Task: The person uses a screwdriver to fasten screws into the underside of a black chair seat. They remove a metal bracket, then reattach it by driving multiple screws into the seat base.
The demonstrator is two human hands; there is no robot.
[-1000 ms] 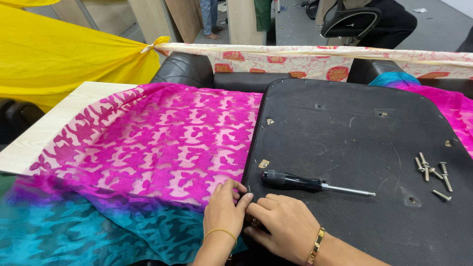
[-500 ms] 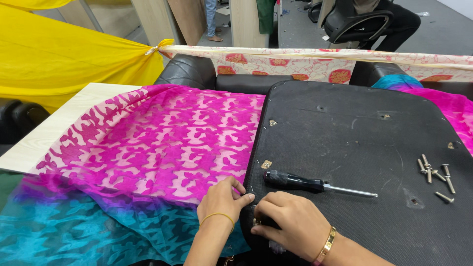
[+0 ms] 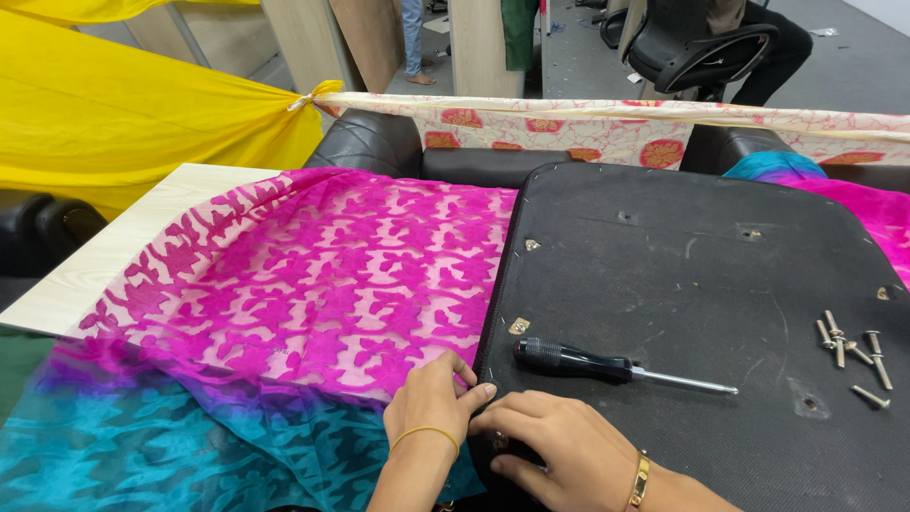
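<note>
Left hand [image 3: 428, 398]: fingers curled together, pinching the pink patterned fabric [image 3: 322, 265] at the near-left corner of the black seat base [image 3: 682, 284].
Right hand [image 3: 545, 446]: fingers bent, pressing down on that corner; whether clamped on cloth, cannot tell.
Screwdriver [image 3: 607, 365]: lying loose on the base, just beyond the knuckles.
Screws [image 3: 853, 351]: scattered (far right, well apart).
Risk: thin cloth likely to snag or tear on the corner; a nudged screwdriver could roll.

Grey floor [image 3: 853, 57], black office chair [image 3: 697, 43] (occupied), wooden partitions [image 3: 474, 43]
</note>
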